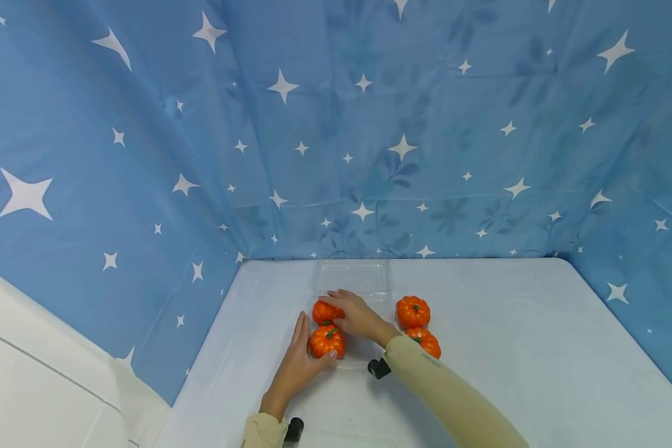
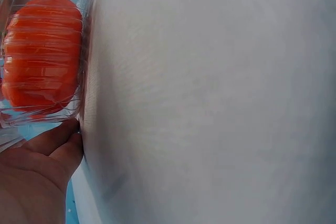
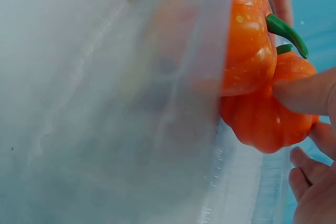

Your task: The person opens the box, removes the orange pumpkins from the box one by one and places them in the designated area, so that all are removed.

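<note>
A clear plastic clamshell box [image 1: 351,364] lies on the table with its lid [image 1: 353,277] folded back. In its left side sit two small orange toy pumpkins with green stems, the front pumpkin [image 1: 327,342] and the rear pumpkin [image 1: 323,312]. My right hand [image 1: 358,314] grips the rear pumpkin, thumb on its near side and fingers over the far side; the right wrist view shows this pumpkin [image 3: 268,121] too. Along the box's left wall my left hand [image 1: 298,367] rests with straight fingers, its thumb by the front pumpkin. In the left wrist view its fingertips touch the box's edge.
Two more orange pumpkins stand on the white table [image 1: 515,348] right of the box: one farther back [image 1: 413,312], one nearer [image 1: 424,342] and partly behind the right sleeve. A blue star-patterned curtain [image 1: 403,124] hangs around the table's back and sides.
</note>
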{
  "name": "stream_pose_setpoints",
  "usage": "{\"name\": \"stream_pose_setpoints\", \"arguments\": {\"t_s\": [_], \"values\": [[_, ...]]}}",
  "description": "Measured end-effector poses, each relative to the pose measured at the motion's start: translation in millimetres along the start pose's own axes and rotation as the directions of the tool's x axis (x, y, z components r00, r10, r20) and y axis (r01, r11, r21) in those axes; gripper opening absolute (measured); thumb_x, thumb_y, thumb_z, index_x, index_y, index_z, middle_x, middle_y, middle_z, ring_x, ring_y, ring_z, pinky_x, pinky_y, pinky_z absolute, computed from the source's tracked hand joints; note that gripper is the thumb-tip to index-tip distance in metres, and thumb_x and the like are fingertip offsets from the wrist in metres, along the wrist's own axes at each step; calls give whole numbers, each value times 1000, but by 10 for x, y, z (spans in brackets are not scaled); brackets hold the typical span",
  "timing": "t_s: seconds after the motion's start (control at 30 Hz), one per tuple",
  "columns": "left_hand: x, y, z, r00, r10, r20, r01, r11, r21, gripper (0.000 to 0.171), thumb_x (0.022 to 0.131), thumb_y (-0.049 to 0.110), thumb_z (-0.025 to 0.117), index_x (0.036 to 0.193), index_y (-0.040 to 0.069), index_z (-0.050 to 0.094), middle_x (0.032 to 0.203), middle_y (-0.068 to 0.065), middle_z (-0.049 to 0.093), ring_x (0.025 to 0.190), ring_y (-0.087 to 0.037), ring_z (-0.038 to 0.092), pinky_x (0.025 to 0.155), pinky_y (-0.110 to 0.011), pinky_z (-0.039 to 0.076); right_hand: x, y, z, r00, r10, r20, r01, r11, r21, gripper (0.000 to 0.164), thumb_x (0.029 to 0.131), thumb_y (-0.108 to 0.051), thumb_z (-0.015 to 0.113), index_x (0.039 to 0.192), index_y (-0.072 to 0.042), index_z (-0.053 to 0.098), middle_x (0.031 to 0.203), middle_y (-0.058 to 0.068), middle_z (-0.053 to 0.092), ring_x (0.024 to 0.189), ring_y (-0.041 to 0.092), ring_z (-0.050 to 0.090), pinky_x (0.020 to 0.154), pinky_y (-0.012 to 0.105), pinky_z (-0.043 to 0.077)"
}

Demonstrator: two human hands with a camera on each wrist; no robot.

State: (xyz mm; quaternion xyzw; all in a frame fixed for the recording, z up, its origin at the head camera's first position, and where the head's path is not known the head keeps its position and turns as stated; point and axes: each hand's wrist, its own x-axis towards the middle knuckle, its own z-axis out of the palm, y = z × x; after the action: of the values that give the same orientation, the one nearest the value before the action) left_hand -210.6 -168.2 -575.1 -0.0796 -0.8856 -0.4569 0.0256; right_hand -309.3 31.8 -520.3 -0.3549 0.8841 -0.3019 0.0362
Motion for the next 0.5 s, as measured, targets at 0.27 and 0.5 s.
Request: {"name": "stream_pose_setpoints", "arguments": {"t_s": [0.27,0.5], "values": [[6,-1,15,1000,-6,-3,6,1000,-2,117,91,56,80,169,-4,16,179,-17,7,159,-42,23,123,-62,28,-4,7,-19,999,-15,-28,16,999,30,54,99,2,72,151,-7,62,156,19,55,145,41,50,120,57,39],[-1,-23,9,1000,-6,0,6,1000,-5,118,92,57,79,169,-3,14,179,-16,6,159,-41,23,123,-60,28,-12,-3,-97,999,-21,-40,24,996,80,55,99,5,70,152,-6,61,158,20,53,145,39,51,118,55,41]]}}
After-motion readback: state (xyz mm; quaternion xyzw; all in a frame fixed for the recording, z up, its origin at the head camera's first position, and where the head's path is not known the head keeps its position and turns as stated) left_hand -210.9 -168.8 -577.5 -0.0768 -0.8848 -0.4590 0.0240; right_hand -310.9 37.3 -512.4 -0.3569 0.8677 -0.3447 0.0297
